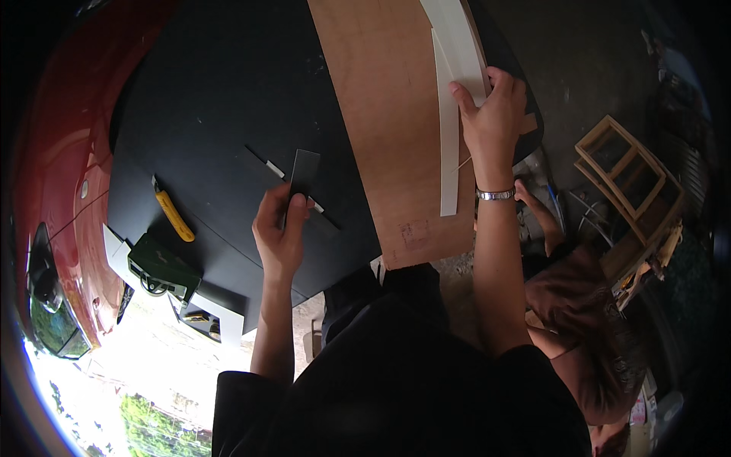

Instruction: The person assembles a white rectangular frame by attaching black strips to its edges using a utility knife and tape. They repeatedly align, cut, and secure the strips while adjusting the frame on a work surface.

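A long light-brown wooden board [388,114] lies across a black tabletop [213,99]. My right hand [491,114] presses down on a white strip [449,145] that runs along the board's right edge; a metal bracelet circles that wrist. My left hand [280,228] grips a dark flat rectangular block [304,174] over the black surface, just left of the board. Under the block a thin dark strip with a white section [276,169] lies on the table.
A yellow utility knife [173,215] and a dark green tool [161,268] lie near the table's left front edge, with white offcuts [217,320] beside them. A red car [68,190] stands at left. Another person [579,297] crouches at right near wooden frames [624,175].
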Action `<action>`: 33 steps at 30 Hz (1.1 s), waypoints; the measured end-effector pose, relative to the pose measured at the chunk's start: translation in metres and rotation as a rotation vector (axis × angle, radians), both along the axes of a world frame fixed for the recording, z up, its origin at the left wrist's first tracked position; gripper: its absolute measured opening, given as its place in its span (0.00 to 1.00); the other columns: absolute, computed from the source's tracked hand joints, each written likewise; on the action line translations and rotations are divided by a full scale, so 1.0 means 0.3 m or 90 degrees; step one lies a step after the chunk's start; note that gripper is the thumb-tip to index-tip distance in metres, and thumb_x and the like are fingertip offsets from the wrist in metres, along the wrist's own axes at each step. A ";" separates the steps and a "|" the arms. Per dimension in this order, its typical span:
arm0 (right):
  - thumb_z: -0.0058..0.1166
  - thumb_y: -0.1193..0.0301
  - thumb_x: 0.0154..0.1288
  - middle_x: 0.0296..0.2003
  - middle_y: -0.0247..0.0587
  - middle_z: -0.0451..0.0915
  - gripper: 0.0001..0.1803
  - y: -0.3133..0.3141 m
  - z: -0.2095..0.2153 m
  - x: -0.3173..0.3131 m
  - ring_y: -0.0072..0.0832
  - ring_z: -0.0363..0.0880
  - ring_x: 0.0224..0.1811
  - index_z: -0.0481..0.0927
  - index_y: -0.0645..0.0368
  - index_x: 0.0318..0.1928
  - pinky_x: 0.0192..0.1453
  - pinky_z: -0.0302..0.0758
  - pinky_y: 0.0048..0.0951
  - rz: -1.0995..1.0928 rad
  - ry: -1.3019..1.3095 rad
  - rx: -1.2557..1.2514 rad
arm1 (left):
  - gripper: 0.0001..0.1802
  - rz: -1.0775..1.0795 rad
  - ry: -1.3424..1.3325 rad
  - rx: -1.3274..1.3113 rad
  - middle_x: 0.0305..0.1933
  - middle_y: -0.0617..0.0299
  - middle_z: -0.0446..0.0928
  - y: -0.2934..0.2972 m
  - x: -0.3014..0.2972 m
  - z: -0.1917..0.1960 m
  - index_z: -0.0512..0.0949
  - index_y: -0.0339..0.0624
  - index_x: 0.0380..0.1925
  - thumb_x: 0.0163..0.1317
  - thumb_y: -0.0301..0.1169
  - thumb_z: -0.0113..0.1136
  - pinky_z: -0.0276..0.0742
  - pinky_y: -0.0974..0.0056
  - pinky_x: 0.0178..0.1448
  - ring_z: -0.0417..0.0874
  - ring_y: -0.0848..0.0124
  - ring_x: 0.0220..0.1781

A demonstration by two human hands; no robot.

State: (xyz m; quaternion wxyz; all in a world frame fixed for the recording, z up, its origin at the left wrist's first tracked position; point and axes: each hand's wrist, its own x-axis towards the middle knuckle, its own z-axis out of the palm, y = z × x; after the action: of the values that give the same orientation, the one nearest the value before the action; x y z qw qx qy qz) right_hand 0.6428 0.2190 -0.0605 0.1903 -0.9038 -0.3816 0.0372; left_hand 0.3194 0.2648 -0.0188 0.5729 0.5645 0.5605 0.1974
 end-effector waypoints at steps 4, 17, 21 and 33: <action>0.75 0.60 0.57 0.49 0.55 0.75 0.30 0.004 0.012 -0.008 0.50 0.76 0.51 0.75 0.64 0.51 0.56 0.75 0.48 0.009 0.002 -0.024 | 0.12 -0.019 -0.002 0.002 0.34 0.60 0.81 0.011 0.002 -0.006 0.77 0.30 0.49 0.76 0.31 0.57 0.74 0.70 0.44 0.78 0.77 0.36; 0.61 0.73 0.66 0.38 0.51 0.79 0.14 -0.095 0.135 -0.305 0.48 0.84 0.41 0.71 0.63 0.46 0.44 0.78 0.45 0.113 0.166 -0.138 | 0.12 0.055 -0.069 -0.015 0.35 0.60 0.83 -0.007 -0.004 -0.034 0.77 0.30 0.49 0.75 0.30 0.58 0.77 0.70 0.45 0.81 0.77 0.37; 0.60 0.69 0.69 0.41 0.51 0.79 0.15 -0.129 0.132 -0.320 0.48 0.82 0.46 0.72 0.64 0.49 0.49 0.75 0.45 0.134 0.242 -0.136 | 0.12 0.062 -0.105 -0.032 0.34 0.61 0.84 -0.047 -0.011 -0.037 0.79 0.31 0.49 0.73 0.30 0.60 0.78 0.71 0.45 0.83 0.77 0.37; 0.51 0.45 0.75 0.47 0.60 0.71 0.34 -0.128 0.150 -0.154 0.51 0.72 0.52 0.70 0.68 0.55 0.57 0.71 0.52 0.023 0.108 -0.050 | 0.13 0.059 -0.055 0.019 0.35 0.60 0.83 -0.027 -0.034 0.004 0.77 0.31 0.49 0.75 0.32 0.58 0.77 0.68 0.46 0.81 0.76 0.37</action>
State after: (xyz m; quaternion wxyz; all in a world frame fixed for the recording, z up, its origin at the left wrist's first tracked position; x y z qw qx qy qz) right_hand 0.5967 0.1807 -0.0156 0.1853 -0.8970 -0.3788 0.1322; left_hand 0.3091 0.2568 -0.0177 0.5784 0.5372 0.5578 0.2563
